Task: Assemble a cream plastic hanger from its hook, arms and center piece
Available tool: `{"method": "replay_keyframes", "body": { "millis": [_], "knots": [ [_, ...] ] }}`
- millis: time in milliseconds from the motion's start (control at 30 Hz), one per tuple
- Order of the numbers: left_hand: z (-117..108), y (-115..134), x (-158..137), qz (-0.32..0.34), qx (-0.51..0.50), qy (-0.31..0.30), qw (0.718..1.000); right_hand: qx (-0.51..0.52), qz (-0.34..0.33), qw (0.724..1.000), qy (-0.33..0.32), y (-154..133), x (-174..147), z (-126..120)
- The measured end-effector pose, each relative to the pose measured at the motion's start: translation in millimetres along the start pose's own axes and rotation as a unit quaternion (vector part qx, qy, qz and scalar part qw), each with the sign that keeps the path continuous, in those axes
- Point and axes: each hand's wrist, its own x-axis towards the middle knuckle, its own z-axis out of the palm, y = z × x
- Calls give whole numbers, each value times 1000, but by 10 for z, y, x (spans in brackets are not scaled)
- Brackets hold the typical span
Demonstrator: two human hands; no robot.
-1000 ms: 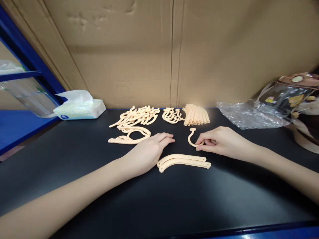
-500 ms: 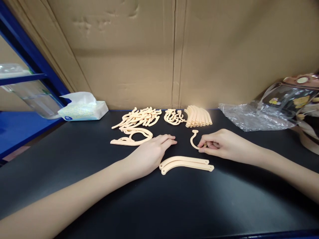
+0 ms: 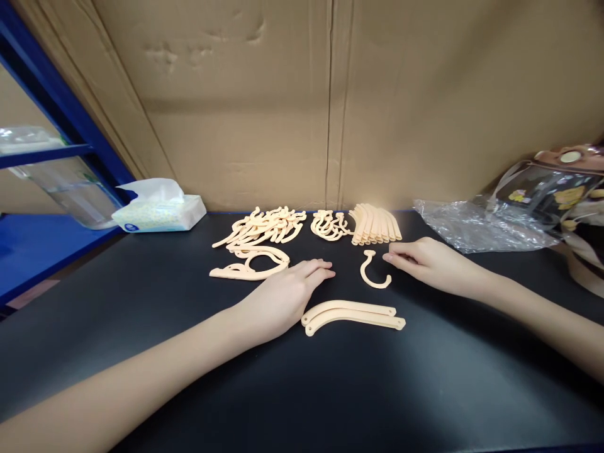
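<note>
My left hand [image 3: 290,292] lies palm down on the black table, its fingers stretched out. Beside its fingers and wrist are an assembled-looking beige folded hanger [image 3: 245,273] on the left and two curved beige hanger arms [image 3: 352,313] on the right, lying side by side. A single beige hanger hook [image 3: 375,283] lies on the table between my hands. Just right of the hook, my right hand [image 3: 419,261] hovers with thumb and fingertips pressed together. Nothing shows in that hand, and it is apart from the hook.
At the back are a pile of beige hanger pieces [image 3: 267,226], several hooks [image 3: 328,226] and a row of curved arms [image 3: 376,223]. A tissue pack [image 3: 163,211] stands at left, near a blue frame [image 3: 101,160]. Clear plastic wrap [image 3: 481,226] and a bag [image 3: 547,189] lie right.
My right hand has let go of the hook and moved slightly up and right, leaving the hook on the table. My left hand stays in place.
</note>
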Motion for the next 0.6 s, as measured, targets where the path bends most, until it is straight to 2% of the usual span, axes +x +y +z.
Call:
{"method": "replay_keyframes", "body": {
  "millis": [100,200,333,433,600],
  "knots": [
    [-39,21,1,13,32,26,999,13,4,1000,-6,28,16,48],
    [-156,-50,8,9,81,83,993,31,6,999,-9,54,27,73],
    [-389,-351,4,-104,153,136,973,54,15,998,-17,88,34,83],
    [-529,-625,-30,-180,190,116,958,70,13,997,-5,100,39,90],
    [-572,-915,-94,-227,168,83,956,98,2,995,-4,103,40,85]
  ]
}}
